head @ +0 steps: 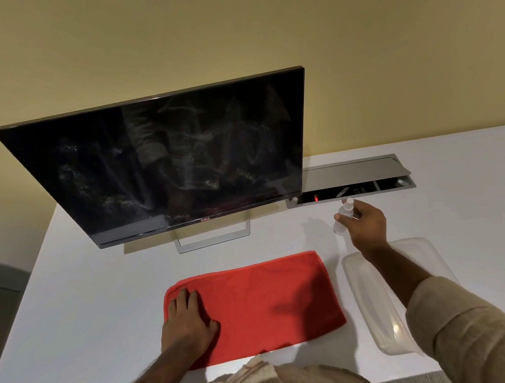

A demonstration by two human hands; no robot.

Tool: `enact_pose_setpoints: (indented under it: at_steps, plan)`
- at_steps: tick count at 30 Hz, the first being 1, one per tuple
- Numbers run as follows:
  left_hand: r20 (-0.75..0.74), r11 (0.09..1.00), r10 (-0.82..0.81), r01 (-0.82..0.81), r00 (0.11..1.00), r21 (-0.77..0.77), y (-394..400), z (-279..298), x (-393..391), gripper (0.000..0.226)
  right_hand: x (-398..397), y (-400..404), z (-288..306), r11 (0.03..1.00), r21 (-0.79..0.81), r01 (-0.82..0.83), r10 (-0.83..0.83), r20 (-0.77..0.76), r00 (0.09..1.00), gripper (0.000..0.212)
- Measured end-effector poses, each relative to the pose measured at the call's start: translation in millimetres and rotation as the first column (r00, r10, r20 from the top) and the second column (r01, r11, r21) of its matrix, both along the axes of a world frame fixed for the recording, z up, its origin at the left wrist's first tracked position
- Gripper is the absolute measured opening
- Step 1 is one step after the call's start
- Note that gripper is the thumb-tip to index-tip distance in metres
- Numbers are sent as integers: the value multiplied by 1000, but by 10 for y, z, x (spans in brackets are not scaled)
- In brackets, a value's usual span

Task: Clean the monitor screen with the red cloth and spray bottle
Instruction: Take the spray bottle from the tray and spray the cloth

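A black monitor (164, 162) stands on a silver stand at the back of the white desk (87, 295); its dark screen shows speckles and smears. The red cloth (268, 299) lies flat on the desk in front of it. My left hand (187, 323) rests palm down on the cloth's left end, fingers spread. To the right of the monitor, my right hand (364, 225) is closed around a small clear spray bottle (344, 214), held upright just above the desk.
A clear plastic tray (371, 299) lies on the desk at the right, partly under my right forearm. Behind the bottle, a grey cable hatch (353, 180) in the desk stands open. The yellow wall is right behind the monitor. The desk's left edge runs diagonally.
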State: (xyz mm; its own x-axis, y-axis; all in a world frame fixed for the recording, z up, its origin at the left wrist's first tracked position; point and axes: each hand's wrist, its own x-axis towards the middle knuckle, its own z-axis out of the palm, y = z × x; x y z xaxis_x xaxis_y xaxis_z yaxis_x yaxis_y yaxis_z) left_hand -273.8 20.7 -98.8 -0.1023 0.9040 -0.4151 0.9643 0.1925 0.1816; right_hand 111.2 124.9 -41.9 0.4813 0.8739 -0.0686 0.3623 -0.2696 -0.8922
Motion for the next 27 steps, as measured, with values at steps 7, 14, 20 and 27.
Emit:
enact_pose_setpoints:
  at_steps: [7,14,20,27]
  plan:
    - [-5,1000,10,-10,1000,-22,8,-14,1,89,57,109,-93,998,-50,40,-39,36,999,14]
    - [-1,999,24,-24,1000,-29,16,-35,25,91,88,164,-153,993,-92,70,-68,27,997,20]
    - [-11,999,22,-22,1000,-37,18,-58,27,92,97,208,-120,977,-210,28,-18,48,999,49]
    - [-1,999,14,-14,1000,-46,11,-44,9,92,33,89,61,986,-155,67,-55,83,995,72]
